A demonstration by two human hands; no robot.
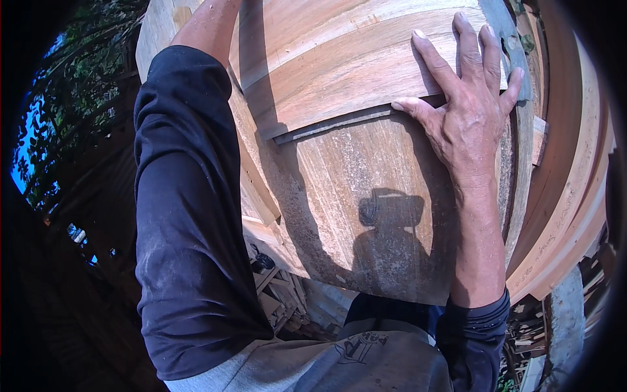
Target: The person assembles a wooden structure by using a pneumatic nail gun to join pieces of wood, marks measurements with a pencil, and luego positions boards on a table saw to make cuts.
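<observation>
My right hand (467,121) lies with spread fingers on a smooth wooden panel (339,72), its thumb along the panel's near edge. The panel rests on a rougher wooden board (339,170), dusty and pale in patches, and a thin dark strip (336,123) shows between them. At the left my dark-sleeved arm reaches up past the panel, and the left hand itself lies beyond the top edge of the picture. A shadow falls across the lower board.
Long reddish planks (562,196) stand along the right side. Scrap wood (284,297) lies heaped below the board on the left. A narrow wooden batten (257,186) runs along the board's left side. Leafy plants (91,72) grow at the far left.
</observation>
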